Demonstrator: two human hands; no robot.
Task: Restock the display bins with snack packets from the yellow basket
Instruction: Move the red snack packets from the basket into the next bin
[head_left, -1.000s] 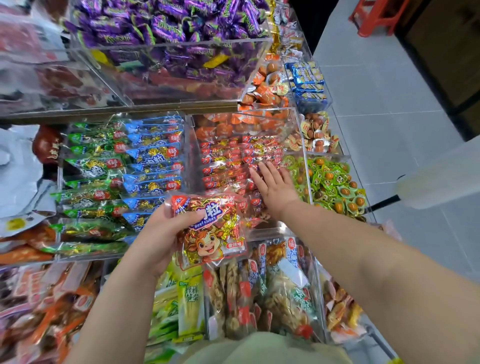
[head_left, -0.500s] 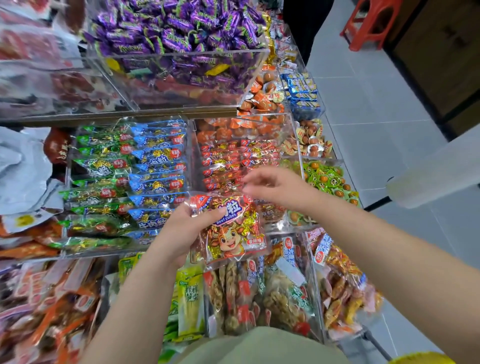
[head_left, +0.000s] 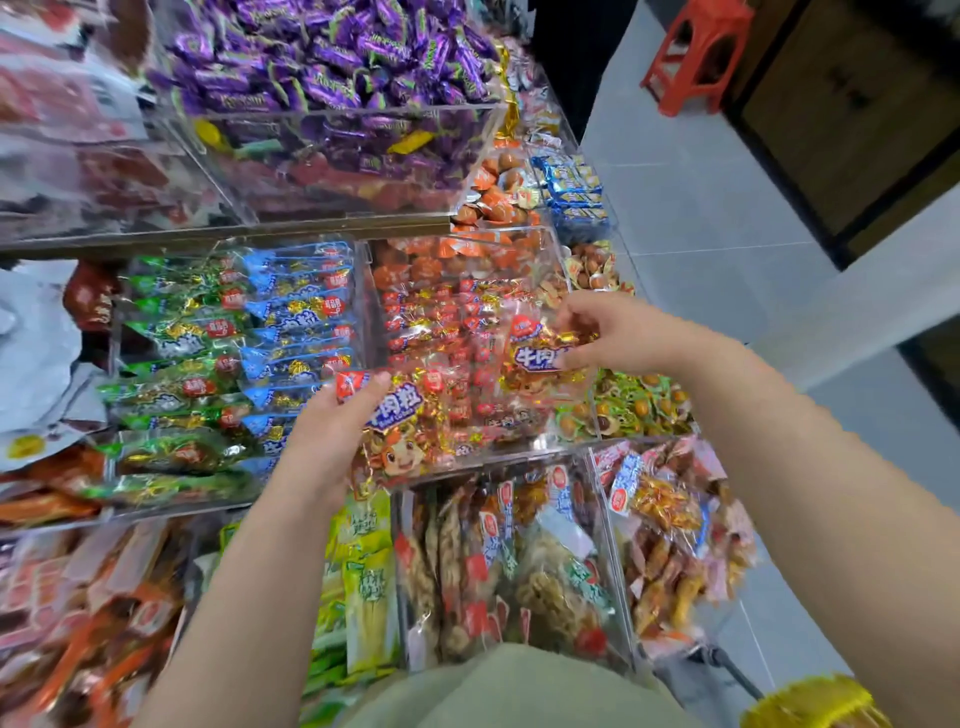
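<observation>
Packets, red and gold: I count 2 in hand. Left hand grips the near packet by its left edge, thumb on top, over the near lip of the middle bin. Right hand pinches the far packet above that bin's right side. Basket, yellow, near right corner; I cannot see its contents.

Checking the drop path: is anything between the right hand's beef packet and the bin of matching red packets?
Nothing visible. The right hand pinches its beef cubes packet over the open clear bin; the left hand holds a second packet at the bin's near-left corner.
</observation>
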